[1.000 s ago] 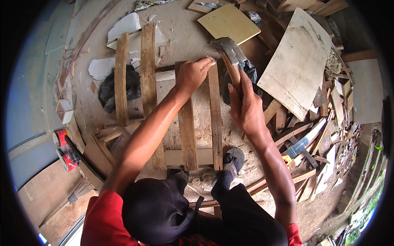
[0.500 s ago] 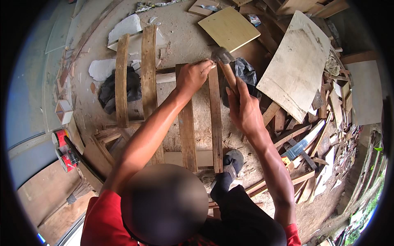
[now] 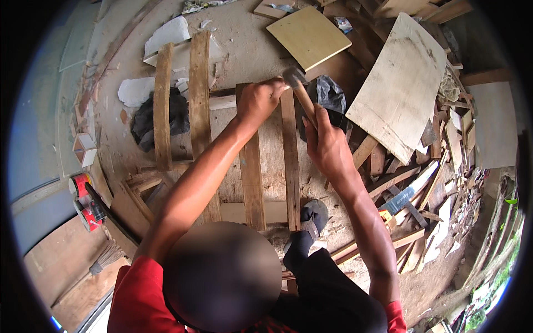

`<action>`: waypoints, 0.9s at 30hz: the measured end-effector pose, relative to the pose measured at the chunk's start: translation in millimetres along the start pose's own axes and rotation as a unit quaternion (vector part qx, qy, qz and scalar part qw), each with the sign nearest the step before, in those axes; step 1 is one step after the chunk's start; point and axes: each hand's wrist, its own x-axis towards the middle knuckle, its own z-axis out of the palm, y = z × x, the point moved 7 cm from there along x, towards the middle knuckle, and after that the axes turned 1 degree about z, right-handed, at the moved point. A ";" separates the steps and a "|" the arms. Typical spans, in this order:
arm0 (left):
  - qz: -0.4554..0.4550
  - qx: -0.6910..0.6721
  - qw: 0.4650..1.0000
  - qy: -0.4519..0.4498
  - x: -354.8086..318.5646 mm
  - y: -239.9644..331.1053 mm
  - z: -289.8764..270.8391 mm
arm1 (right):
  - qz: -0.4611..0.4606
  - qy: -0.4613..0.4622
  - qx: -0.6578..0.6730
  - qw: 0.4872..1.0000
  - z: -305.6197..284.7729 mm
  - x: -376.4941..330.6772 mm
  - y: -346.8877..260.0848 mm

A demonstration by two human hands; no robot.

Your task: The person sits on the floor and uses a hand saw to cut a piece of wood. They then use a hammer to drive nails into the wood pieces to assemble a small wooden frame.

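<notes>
At the far end of the slat (image 3: 291,161), our hammer's (image 3: 305,101) head sits just right of our left hand (image 3: 261,101), fingers together, contents unclear; handle slants back into our right hand (image 3: 328,144), fingers clamped.

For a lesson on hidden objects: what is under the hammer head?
Beside the hammer head, the left hand and a wooden slat show. Whatever lies directly beneath the head is covered, so contact cannot be told.
</notes>
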 end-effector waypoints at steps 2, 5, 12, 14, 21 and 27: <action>0.019 -0.007 1.000 0.021 -0.9 -1.3 -1.2 | 0.037 -0.040 -0.008 0.998 3.9 4.0 4.7; -0.006 -0.013 1.000 0.000 -0.4 -3.5 2.1 | -0.039 0.063 0.066 0.995 -11.5 -0.1 -18.1; -0.009 0.008 1.000 0.000 -1.5 -6.1 1.7 | -0.008 0.021 0.019 1.000 -0.4 1.1 -9.3; -0.022 -0.008 1.000 -0.007 -3.1 -4.1 0.8 | -0.050 0.077 0.063 0.994 -12.6 -1.9 -27.2; 0.001 -0.002 1.000 0.019 -2.8 -12.5 3.4 | 0.036 -0.019 0.036 0.999 2.5 3.9 0.1; -0.036 0.024 0.999 -0.026 0.7 -6.4 2.8 | -0.025 -0.004 -0.060 0.998 12.4 -2.2 4.9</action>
